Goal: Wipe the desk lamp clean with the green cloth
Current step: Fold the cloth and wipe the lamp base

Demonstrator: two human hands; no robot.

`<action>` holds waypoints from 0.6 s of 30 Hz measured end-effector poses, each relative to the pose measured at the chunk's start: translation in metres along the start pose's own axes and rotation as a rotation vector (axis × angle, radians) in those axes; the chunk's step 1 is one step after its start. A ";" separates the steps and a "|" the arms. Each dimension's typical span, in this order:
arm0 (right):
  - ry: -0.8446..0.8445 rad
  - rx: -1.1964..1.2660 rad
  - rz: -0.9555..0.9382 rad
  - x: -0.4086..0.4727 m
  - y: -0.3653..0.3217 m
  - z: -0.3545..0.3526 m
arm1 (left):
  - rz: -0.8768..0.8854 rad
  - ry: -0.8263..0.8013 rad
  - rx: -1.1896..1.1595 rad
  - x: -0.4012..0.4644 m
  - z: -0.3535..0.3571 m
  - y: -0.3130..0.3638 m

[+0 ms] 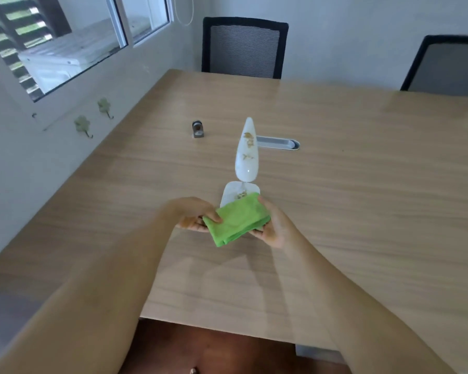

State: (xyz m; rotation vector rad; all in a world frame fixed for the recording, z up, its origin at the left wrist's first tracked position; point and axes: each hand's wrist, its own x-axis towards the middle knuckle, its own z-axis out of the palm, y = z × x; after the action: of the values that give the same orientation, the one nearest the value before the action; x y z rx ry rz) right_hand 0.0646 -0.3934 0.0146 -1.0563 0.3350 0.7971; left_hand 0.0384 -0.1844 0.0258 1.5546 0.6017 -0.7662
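Note:
A white desk lamp (247,153) with gold flower prints stands in the middle of the wooden table (362,184). Its long head points away from me and its flat base (233,193) sits just beyond my hands. A folded green cloth (237,221) is held between both hands above the table, covering the near edge of the lamp base. My left hand (193,213) grips the cloth's left side with the thumb on top. The cloth's right side rests in my right hand (274,225).
A small dark metal object (197,129) stands on the table left of the lamp. A grey cable slot (278,143) is set into the tabletop behind the lamp. Two black mesh chairs (243,47) stand at the far side. A wall with a window runs along the left.

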 end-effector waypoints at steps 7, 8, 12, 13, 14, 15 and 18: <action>0.110 0.207 -0.182 0.002 0.014 -0.027 | 0.009 -0.054 -0.068 0.008 0.052 0.001; 0.087 0.218 -0.168 0.001 0.017 -0.027 | 0.022 -0.068 -0.079 0.009 0.056 0.001; 0.020 0.119 -0.093 -0.003 0.022 -0.025 | 0.053 -0.102 -0.117 0.010 0.065 0.000; 0.035 0.090 -0.091 -0.003 0.021 -0.023 | 0.050 -0.103 -0.106 0.010 0.065 0.000; 0.068 0.057 -0.108 -0.002 0.020 -0.022 | 0.043 -0.106 -0.077 0.010 0.065 0.000; 0.118 -0.004 -0.140 -0.002 0.017 -0.020 | 0.032 -0.109 -0.031 0.010 0.063 0.000; 0.256 -0.191 -0.240 0.002 0.006 -0.021 | 0.019 -0.055 0.160 0.010 0.047 0.001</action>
State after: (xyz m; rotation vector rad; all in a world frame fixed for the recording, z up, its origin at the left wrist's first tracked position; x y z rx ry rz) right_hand 0.0639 -0.4098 -0.0004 -1.3549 0.3451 0.4853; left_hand 0.0394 -0.2321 0.0166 1.6773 0.4943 -0.8566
